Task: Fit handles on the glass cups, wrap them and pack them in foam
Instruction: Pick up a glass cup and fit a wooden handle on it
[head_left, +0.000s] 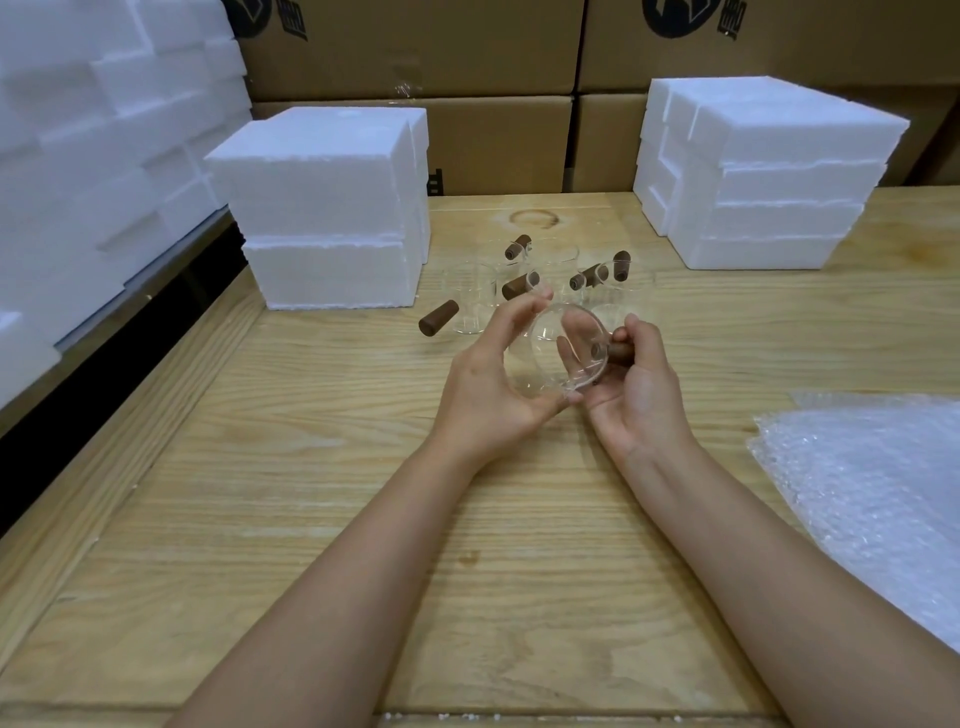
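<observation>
A clear glass cup (550, 358) is tilted on its side above the wooden table, its mouth facing me. My left hand (488, 384) grips the cup's body from the left, fingers curled over its top. My right hand (636, 384) holds a brown wooden handle (621, 352) against the cup's right side. Behind them stand several more glass cups (470, 304) with brown handles (439, 318) sticking out of them.
White foam blocks (332, 218) are stacked at the left, and another foam stack (763, 171) at the back right. Bubble wrap sheets (878, 499) lie at the right edge. Cardboard boxes (498, 140) line the back. More foam (93, 140) piles at far left.
</observation>
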